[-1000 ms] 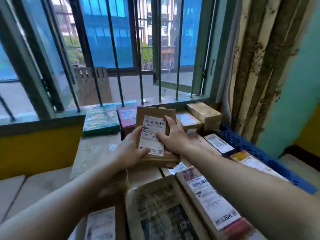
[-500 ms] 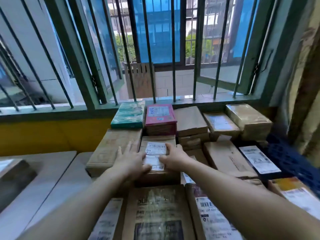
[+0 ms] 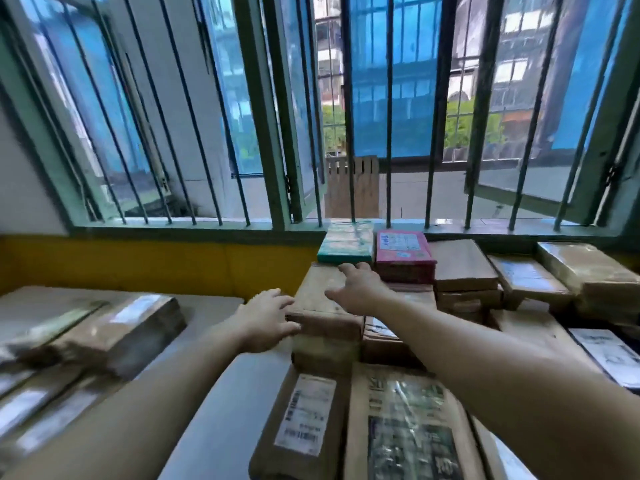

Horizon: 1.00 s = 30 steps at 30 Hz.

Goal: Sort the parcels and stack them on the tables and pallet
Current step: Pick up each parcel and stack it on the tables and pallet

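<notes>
brown cardboard parcel, plain top | left hand at its edge, right hand on top | fingers spread

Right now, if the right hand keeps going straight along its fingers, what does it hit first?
Likely the teal parcel by the window: the right hand points at its near edge, fingertips almost there. Depth unclear.

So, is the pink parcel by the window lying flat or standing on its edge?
Lying flat. The pink parcel shows its labelled broad face upward, resting on a brown box.
</notes>
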Each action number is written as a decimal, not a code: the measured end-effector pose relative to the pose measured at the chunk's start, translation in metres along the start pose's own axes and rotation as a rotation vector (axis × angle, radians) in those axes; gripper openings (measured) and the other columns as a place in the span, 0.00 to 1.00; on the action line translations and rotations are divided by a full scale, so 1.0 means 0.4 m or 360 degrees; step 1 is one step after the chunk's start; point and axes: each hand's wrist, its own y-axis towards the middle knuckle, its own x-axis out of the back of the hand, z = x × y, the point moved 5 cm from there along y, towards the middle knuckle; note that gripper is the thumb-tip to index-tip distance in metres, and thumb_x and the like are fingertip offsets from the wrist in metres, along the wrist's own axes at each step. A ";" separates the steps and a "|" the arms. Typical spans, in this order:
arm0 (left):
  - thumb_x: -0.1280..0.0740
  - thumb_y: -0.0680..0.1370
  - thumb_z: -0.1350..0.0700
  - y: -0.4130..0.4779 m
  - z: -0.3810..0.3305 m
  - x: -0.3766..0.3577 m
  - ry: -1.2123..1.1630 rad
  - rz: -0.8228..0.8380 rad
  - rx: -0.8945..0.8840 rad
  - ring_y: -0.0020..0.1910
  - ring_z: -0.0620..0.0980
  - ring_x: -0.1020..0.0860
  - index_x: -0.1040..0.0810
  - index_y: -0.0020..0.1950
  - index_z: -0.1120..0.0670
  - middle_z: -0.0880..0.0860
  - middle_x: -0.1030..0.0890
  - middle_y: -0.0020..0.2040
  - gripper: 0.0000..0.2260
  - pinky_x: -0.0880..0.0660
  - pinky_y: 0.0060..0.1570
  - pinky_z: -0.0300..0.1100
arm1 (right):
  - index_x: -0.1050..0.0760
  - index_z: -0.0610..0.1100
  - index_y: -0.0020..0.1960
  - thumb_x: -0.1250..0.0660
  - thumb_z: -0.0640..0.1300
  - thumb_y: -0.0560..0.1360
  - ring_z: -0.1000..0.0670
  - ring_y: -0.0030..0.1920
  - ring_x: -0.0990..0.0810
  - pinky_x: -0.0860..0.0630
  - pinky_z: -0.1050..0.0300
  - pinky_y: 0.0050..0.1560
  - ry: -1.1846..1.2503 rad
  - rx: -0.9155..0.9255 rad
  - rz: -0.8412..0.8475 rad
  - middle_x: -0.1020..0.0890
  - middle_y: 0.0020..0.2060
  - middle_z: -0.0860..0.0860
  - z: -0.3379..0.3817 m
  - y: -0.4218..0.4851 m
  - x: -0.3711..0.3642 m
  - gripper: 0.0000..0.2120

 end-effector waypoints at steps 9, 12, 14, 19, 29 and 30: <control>0.34 0.77 0.44 -0.369 0.608 0.123 -0.0210 -0.0168 0.0409 0.74 0.51 0.39 0.38 0.75 0.49 0.51 0.40 0.76 0.29 0.40 0.71 0.44 | 0.42 0.50 0.78 0.35 0.59 0.78 0.41 0.69 0.30 0.25 0.45 0.64 -0.0024 0.0441 0.0218 0.37 0.74 0.44 0.590 -0.089 -0.323 0.34; 0.34 0.77 0.45 -0.479 0.776 0.133 -0.0276 -0.0160 0.0520 0.73 0.52 0.38 0.38 0.75 0.51 0.52 0.40 0.76 0.29 0.38 0.69 0.43 | 0.40 0.50 0.76 0.35 0.58 0.78 0.41 0.68 0.30 0.25 0.45 0.64 -0.0081 0.0582 0.0289 0.35 0.73 0.44 0.764 -0.122 -0.440 0.32; 0.36 0.78 0.45 -0.534 0.869 0.132 -0.0340 -0.0153 0.0595 0.74 0.52 0.39 0.40 0.76 0.50 0.52 0.44 0.77 0.29 0.39 0.69 0.43 | 0.38 0.51 0.75 0.34 0.59 0.76 0.41 0.67 0.31 0.26 0.44 0.64 -0.0099 0.0668 0.0345 0.34 0.72 0.44 0.855 -0.143 -0.513 0.31; 0.37 0.79 0.44 -0.593 1.043 0.117 -0.0449 -0.0115 0.0704 0.76 0.51 0.44 0.43 0.77 0.49 0.51 0.48 0.78 0.29 0.43 0.70 0.43 | 0.43 0.51 0.78 0.35 0.61 0.76 0.39 0.70 0.35 0.28 0.44 0.65 -0.0167 0.0759 0.0470 0.35 0.72 0.43 0.999 -0.149 -0.645 0.35; 0.36 0.78 0.45 -0.457 1.313 0.066 -0.0536 -0.0150 0.0810 0.75 0.51 0.41 0.42 0.76 0.49 0.51 0.44 0.78 0.29 0.42 0.72 0.45 | 0.36 0.49 0.73 0.35 0.58 0.77 0.41 0.63 0.28 0.28 0.52 0.55 -0.0225 0.0806 0.0540 0.30 0.67 0.44 1.180 0.052 -0.838 0.28; 0.36 0.78 0.45 -0.429 1.347 0.070 -0.0541 -0.0145 0.0823 0.75 0.51 0.41 0.42 0.76 0.48 0.51 0.44 0.78 0.30 0.42 0.72 0.45 | 0.35 0.49 0.73 0.35 0.57 0.77 0.41 0.64 0.28 0.29 0.53 0.54 -0.0225 0.0809 0.0551 0.30 0.67 0.44 1.202 0.089 -0.859 0.27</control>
